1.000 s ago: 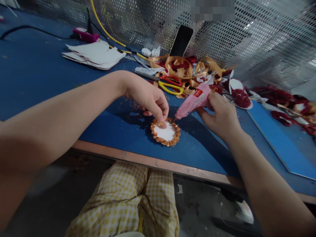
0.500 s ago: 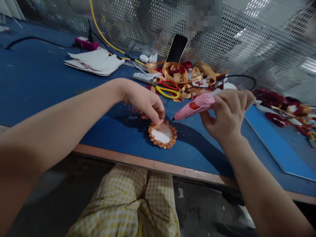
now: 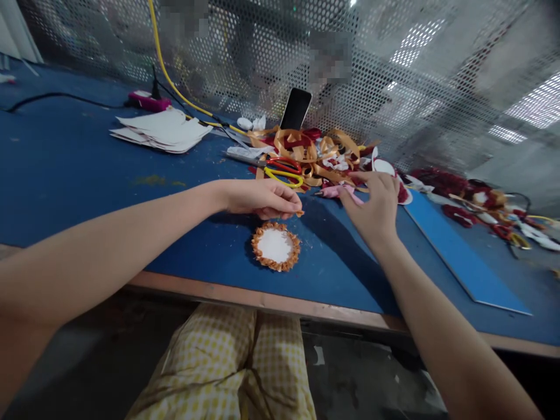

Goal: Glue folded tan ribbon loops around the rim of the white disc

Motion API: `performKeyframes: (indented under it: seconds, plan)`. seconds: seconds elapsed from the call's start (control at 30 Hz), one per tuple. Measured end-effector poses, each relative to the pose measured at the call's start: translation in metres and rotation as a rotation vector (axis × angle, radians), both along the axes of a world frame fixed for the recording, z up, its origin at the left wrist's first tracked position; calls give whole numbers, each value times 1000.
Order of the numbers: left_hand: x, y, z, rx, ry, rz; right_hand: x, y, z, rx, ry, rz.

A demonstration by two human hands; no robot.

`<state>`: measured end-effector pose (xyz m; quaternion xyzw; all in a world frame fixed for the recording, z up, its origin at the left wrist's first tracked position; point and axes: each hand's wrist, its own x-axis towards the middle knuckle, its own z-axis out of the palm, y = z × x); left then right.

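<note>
The left hand [image 3: 262, 199] pinches an orange scrap [image 3: 300, 213] near the orange-rimmed white disc [image 3: 275, 245] on the desk [image 3: 341, 286]. The right hand [image 3: 376, 207], thumb and fingers spread, is at the pink glue gun [image 3: 331, 191], near scissors [image 3: 284, 176] and ribbons [image 3: 306, 150].

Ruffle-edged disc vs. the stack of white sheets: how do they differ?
Shape: the ruffle-edged disc is round; the stack of white sheets is irregular in outline.
Edging: the disc has an orange ruffled border; the stack shows none.
Size: the disc looks smaller, though the stack lies farther away.
Place: the disc sits nearer the table's front edge than the stack.
Shared: white faces, both on the blue tabletop.
</note>
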<state>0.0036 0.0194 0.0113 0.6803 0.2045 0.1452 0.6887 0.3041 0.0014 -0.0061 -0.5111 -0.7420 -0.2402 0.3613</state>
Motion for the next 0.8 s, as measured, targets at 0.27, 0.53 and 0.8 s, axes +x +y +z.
performKeyframes:
  seconds: [0.27, 0.53, 0.8]
  plan:
    - [3, 0, 4, -100, 10, 61, -72, -49, 16, 88, -174, 293]
    - [3, 1, 0, -109, -2, 32, -65, -46, 13, 213, -267, 372]
    - [4, 4, -3, -45, 15, 30, -70, -48, 11, 77, -276, 357]
